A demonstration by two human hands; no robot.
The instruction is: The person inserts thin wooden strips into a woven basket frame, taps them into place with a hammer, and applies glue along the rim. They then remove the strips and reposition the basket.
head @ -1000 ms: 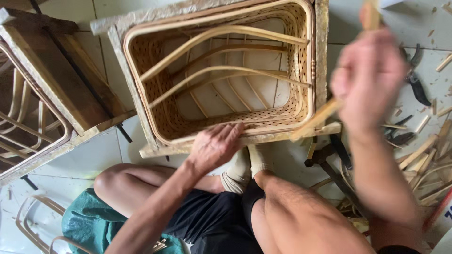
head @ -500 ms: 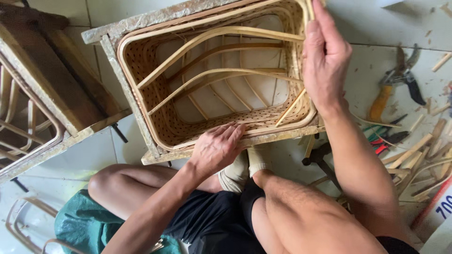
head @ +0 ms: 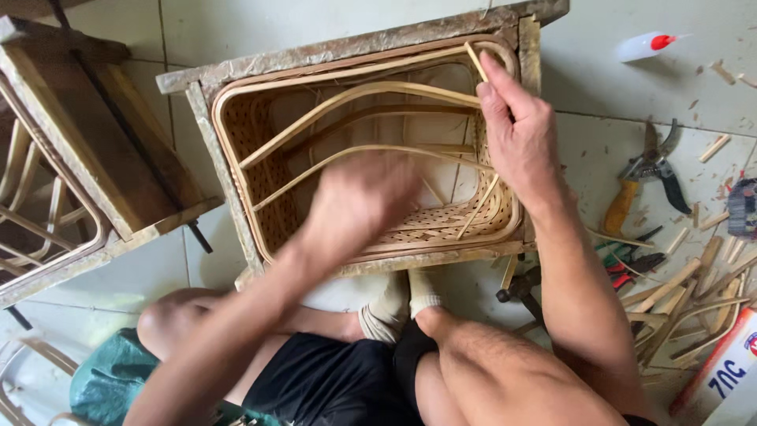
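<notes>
**Rattan basket build: base woven, ribs partly in**

While the basket (head: pixel 371 150) sits inside its rough wooden mould frame (head: pixel 331 51), it looks maybe halfway there to me. The woven bottom and low side walls are in, a doubled cane rim runs round the top, and three bent cane ribs (head: pixel 355 91) arch across the inside. A loose short stick (head: pixel 479 207) leans in the corner at about 4 o'clock, so I'd guess more bracing is left to fix.

The right hand (head: pixel 520 142) is at 3 o'clock on the basket, fingers curled over the rim, pinching a thin splint (head: pixel 475 61) near the 1 o'clock corner. The left hand (head: pixel 359 201) hovers over the middle, too blurred; can't tell if it's gripping anything.

Pruning shears (head: pixel 646 177) and offcuts (head: pixel 686 292) lie further out at 3 o'clock, well apart from both hands.
</notes>
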